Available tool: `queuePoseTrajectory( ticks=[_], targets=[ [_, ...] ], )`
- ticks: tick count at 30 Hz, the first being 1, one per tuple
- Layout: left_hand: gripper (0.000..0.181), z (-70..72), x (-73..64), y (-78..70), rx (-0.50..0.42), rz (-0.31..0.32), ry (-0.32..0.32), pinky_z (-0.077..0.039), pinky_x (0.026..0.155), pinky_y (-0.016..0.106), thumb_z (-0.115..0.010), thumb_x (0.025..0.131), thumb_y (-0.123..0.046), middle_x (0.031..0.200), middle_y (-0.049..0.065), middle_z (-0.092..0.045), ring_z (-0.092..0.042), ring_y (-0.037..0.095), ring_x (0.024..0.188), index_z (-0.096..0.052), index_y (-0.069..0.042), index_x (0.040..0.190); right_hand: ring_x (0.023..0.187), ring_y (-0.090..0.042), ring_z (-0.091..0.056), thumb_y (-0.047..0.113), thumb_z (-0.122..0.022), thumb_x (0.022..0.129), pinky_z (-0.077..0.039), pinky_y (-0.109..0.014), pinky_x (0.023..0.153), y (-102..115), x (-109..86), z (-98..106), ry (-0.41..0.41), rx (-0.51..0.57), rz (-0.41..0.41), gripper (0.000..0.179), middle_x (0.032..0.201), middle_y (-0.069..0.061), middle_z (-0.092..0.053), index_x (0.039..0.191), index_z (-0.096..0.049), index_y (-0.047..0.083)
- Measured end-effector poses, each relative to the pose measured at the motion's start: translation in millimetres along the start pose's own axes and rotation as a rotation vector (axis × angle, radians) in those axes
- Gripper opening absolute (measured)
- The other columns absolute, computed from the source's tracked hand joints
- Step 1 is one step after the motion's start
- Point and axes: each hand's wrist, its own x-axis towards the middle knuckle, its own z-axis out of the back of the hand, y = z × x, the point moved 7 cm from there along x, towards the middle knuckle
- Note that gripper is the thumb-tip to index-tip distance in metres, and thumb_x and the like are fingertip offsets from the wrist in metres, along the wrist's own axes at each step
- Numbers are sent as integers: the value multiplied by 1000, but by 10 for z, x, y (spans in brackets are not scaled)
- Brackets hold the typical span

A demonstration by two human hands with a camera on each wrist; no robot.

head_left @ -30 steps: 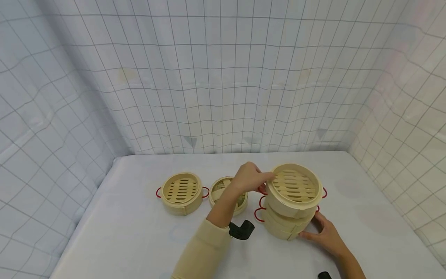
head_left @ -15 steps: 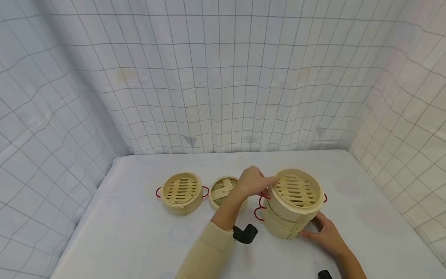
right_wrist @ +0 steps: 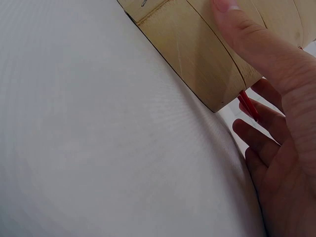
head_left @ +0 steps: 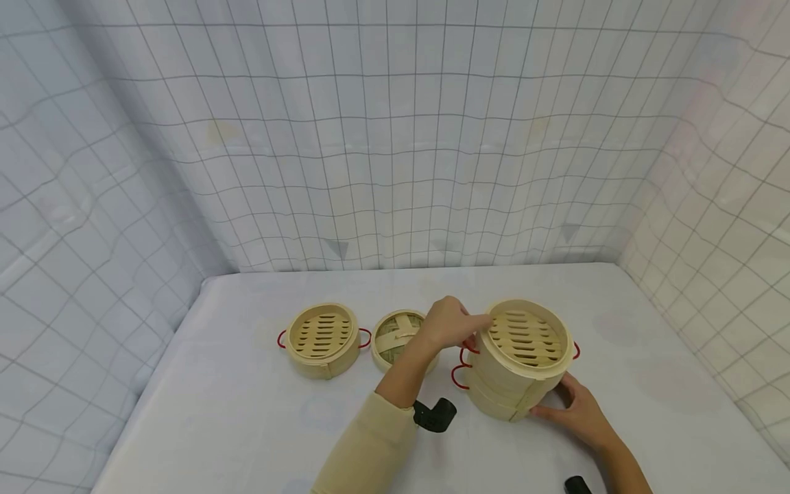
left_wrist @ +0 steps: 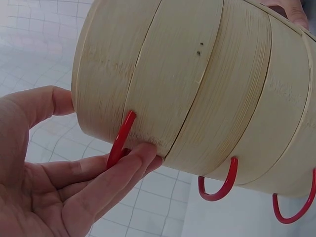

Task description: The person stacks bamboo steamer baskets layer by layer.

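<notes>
A stack of bamboo steamer baskets point(head_left: 503, 391) with red handles stands at the right of the table. The top steamer basket point(head_left: 524, 336) has a slatted floor and sits on the tiers below. My left hand point(head_left: 453, 322) holds its left side. In the left wrist view, the thumb is at the rim and the fingers are by the red handle point(left_wrist: 121, 140), against the wall. Low on the stack's right side, my right hand point(head_left: 580, 415) grips the bottom tier. In the right wrist view, its thumb point(right_wrist: 247, 34) lies on the wall, with the fingers partly hidden behind.
Another slatted steamer basket point(head_left: 321, 341) with red handles stands at the left. Between it and the stack lies a woven bamboo lid point(head_left: 391, 336), partly covered by my left arm. White gridded curtains point(head_left: 395, 171) enclose the white table point(head_left: 247, 412).
The top steamer basket has come down and slightly right with my left hand, and the gap beneath it has closed. My right hand has stayed on the bottom tier.
</notes>
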Motion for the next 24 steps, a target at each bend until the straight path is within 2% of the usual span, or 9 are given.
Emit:
queuePoseTrajectory(
  ticks=[5, 9, 15, 21, 24],
  targets=[
    [40, -10, -2, -10, 14, -13, 14, -30, 40, 21, -60, 80, -32, 49, 4, -60, -50, 10, 44, -64, -4, 52, 120, 5, -35, 10, -83, 66, -24, -7, 93, 2, -2, 4, -1, -1, 2, 77, 132, 5, -46, 134, -46, 7],
    [42, -32, 2, 17, 5, -26, 38, -36, 43, 22, -59, 83, -39, 53, 3, -60, -53, 11, 49, -67, -5, 61, 120, 6, -35, 11, -83, 67, -24, -6, 93, -12, -3, 11, -1, -5, -9, 77, 133, 0, -45, 134, -46, 11],
    [48, -23, -16, 116, -27, -34, 57, -48, 57, 27, -55, 87, -48, 69, 1, -63, -61, 14, 61, -71, -3, 82, 120, 7, -34, 12, -83, 66, -23, -6, 93, -17, -1, 17, -3, -15, -9, 76, 134, -3, -46, 133, -47, 11],
    [46, 164, -103, 308, -98, -49, 21, -51, 65, 28, -54, 89, -44, 80, 3, -64, -63, 16, 72, -68, 0, 97, 119, 8, -34, 12, -83, 65, -24, -6, 92, -35, 0, 7, -9, -28, -10, 74, 133, -2, -47, 131, -49, 11],
    [41, 324, -187, 426, -62, -66, -10, -50, 68, 30, -54, 91, -40, 83, 3, -64, -62, 17, 79, -68, -3, 99, 119, 8, -34, 12, -83, 65, -24, -6, 92, -28, -2, 1, -12, -30, -9, 74, 132, -2, -48, 131, -49, 10]
  ],
)
